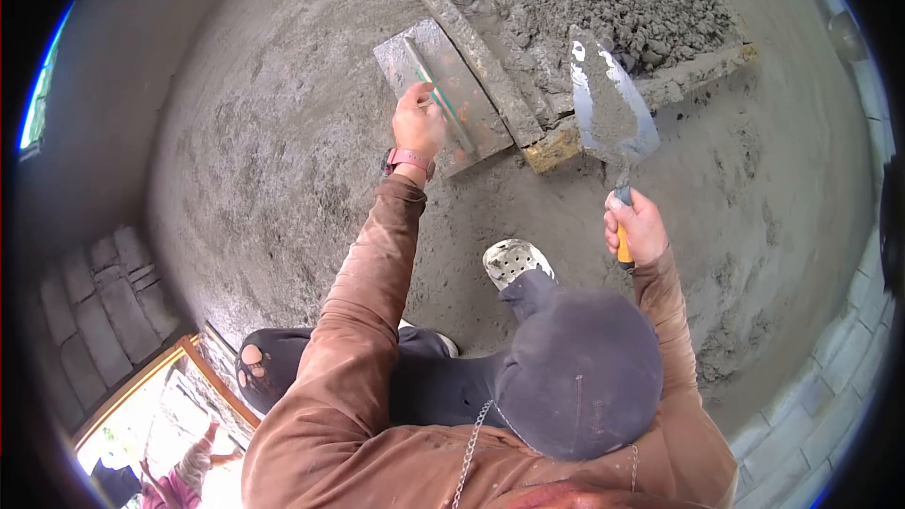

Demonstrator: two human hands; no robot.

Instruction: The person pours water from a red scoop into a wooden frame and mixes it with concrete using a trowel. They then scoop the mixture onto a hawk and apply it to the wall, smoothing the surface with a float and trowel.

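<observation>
right at the centre, the trowel (613, 104) sits in your right hand (636, 226), fingers wrapped tight around its orange handle, with the blade pointing away from you. the blade lies nearly flat and carries a smear of wet grey mortar; that level hold looks meant to stop the load sliding off. its tip hangs over the near rim of the mortar tray (481, 61), just beside the lumpy heap of mortar (622, 0) inside.

your left hand (418, 123) is closed on the green grip of a float (474, 113), a flat rectangular board that rests on the ground touching the tray's long edge. it sits face down with the grip upward, so your fingers can close around the grip from above. a pink watch (407, 160) sits on that wrist, above a dusty brown sleeve.

below the hands, your pale perforated shoe (514, 259) is planted near the tray, and a bent knee in dark trousers fills the lower middle, which suggests you are crouched low to reach both tools. the floor (283, 151) all around is rough grey screed. a brick wall (811, 396) curves along the right. at lower left a bright doorway (141, 415) opens, and another person's pink sleeve (193, 462) shows there, well apart from your hands.
</observation>
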